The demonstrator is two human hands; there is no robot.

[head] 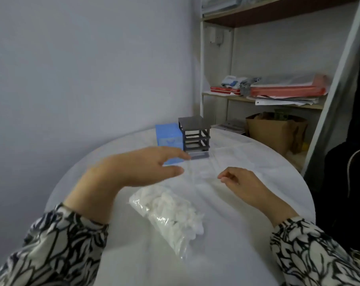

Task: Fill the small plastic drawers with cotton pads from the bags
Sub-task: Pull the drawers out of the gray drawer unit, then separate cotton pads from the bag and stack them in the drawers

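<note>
A clear bag of white cotton pads [171,215] lies on the round white table [247,244] between my forearms. At the far side stand a blue drawer unit [167,134] and a grey drawer frame [195,134] whose slots look empty. My left hand [133,168] hovers above the table with fingers stretched toward the blue unit and holds nothing. My right hand [241,182] rests low on the table with fingers loosely curled. A faint clear plastic shape [204,172], perhaps a drawer, lies between the two hands; I cannot tell if either hand touches it.
A shelf unit [216,58] stands behind the table on the right, stacked with red folders [286,90] and papers. A brown paper bag [276,133] sits on the floor under it. A dark chair or bag [348,182] is at the right edge, and a wall is close on the left.
</note>
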